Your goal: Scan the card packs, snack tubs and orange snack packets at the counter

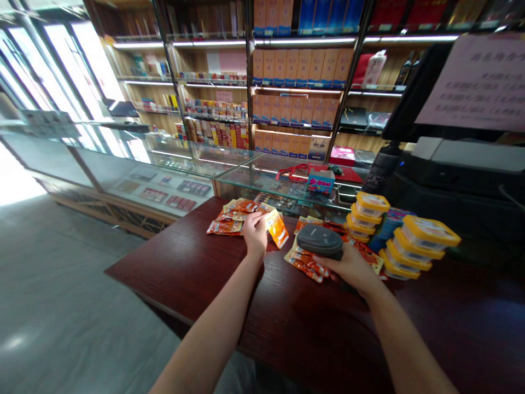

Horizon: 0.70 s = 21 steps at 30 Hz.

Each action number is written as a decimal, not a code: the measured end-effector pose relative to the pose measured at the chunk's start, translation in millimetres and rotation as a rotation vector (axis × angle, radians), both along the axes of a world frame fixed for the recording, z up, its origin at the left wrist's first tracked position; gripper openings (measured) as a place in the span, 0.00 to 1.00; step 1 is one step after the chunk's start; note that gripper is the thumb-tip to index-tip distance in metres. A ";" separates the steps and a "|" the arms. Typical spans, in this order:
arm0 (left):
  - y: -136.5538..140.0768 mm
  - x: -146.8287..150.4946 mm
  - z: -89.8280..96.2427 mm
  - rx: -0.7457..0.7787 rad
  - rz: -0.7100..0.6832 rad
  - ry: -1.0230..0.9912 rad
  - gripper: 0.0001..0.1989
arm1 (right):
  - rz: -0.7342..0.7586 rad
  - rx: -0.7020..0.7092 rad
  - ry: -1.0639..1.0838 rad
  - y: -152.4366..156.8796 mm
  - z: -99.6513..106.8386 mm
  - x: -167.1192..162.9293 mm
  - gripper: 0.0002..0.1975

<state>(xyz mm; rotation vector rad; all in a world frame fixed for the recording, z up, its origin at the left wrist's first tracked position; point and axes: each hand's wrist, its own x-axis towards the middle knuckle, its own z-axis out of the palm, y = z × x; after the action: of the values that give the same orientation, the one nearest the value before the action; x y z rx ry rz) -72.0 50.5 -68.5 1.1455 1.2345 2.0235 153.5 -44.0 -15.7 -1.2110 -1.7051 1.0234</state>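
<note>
My left hand is closed on an orange snack packet, held upright just above the counter with the scanner's light on it. My right hand grips a dark grey barcode scanner, its head turned toward the packet. Behind my left hand lies a pile of similar orange packets. More orange packets lie under and around the scanner, partly hidden by it and by my right hand.
Yellow-lidded plastic tubs stand in a shorter stack and a nearer stack on the right of the dark wooden counter. A glass display case holds a small blue-and-pink box on top. A monitor rises at the right.
</note>
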 end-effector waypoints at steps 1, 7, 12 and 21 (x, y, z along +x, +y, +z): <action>0.3 -0.1 -0.3 -0.008 -0.001 -0.003 0.10 | 0.002 -0.022 -0.001 -0.5 0.6 -0.1 0.20; 1.5 0.2 1.5 -0.012 -0.032 -0.053 0.10 | -0.008 -0.043 -0.026 0.4 -0.2 -1.1 0.17; -4.6 4.6 5.3 -0.019 -0.068 -0.104 0.09 | -0.123 0.083 0.001 5.8 -5.2 -2.2 0.19; 0.1 -26.0 29.1 -0.087 0.013 -0.565 0.09 | -0.277 0.141 0.043 17.5 -18.4 6.2 0.19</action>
<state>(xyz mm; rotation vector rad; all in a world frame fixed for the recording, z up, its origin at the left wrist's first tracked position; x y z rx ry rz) -98.0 50.6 -39.4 0.4672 1.0207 2.0752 159.8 -26.5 -34.1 -1.2805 -1.4997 0.7443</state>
